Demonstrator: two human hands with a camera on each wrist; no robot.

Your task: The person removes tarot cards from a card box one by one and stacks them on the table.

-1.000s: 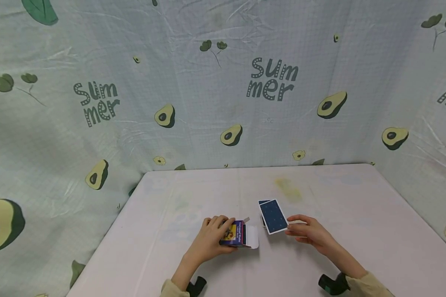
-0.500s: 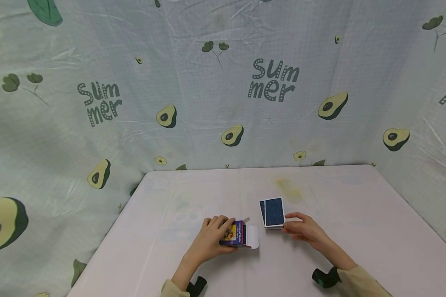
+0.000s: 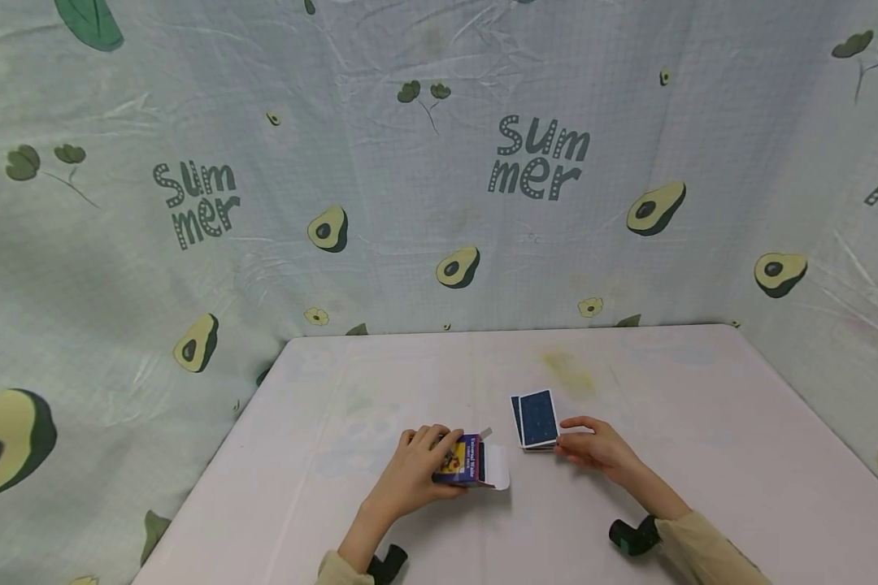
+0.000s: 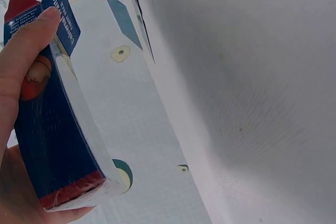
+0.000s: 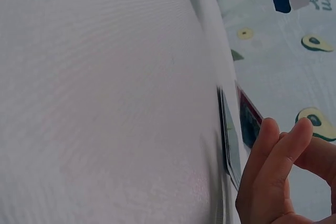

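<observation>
My left hand [image 3: 412, 474] grips an opened tarot deck box [image 3: 471, 459], dark blue with red ends, its flaps sticking out toward the right. In the left wrist view the thumb lies across the box [image 4: 58, 124]. To the right, my right hand [image 3: 598, 447] pinches one blue-backed card [image 3: 538, 418] by its near right corner. This card is tilted over a small pile of cards [image 3: 515, 409] on the table. In the right wrist view the held card [image 5: 249, 114] shows its printed face, standing apart from the pile [image 5: 229, 140] at its upper end.
A white-covered table [image 3: 380, 382] lies under both hands. Behind it hangs a pale curtain [image 3: 380, 162] printed with avocados and lettering. A dark wrist camera [image 3: 632, 536] sits at the right sleeve, and another camera [image 3: 389, 564] at the left.
The held card has turned straighter and come down over the pile, then tilted slightly. My right hand has shifted a little left. My left hand and the box stay in place.
</observation>
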